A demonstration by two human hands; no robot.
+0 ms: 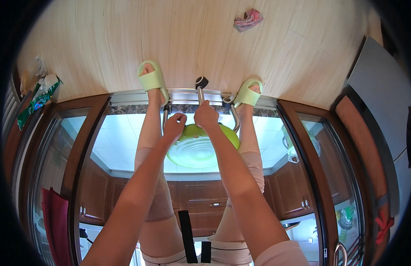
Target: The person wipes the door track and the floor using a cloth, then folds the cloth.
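My right hand (206,114) is closed around a straight metal tube leg (200,95) that ends in a black-and-white foot cap (201,82). Just left of it, my left hand (175,125) has curled fingers; whether anything small is between them cannot be told. Beneath both hands lies a glossy green round piece (195,153), seemingly the seat of an upturned stool, between my lower legs. A few small bits (195,135) show on its upper part. A bent metal leg (236,119) with a dark cap rises at its right, and another metal leg (165,116) stands at the left.
My feet wear light green slides (151,79) at a metal door track (125,98). Wood-framed glass doors (87,133) flank me. On the wooden floor (178,40) lies a crumpled pink-and-red item (248,20). A green package (39,101) is at left, a grey panel (380,89) at right.
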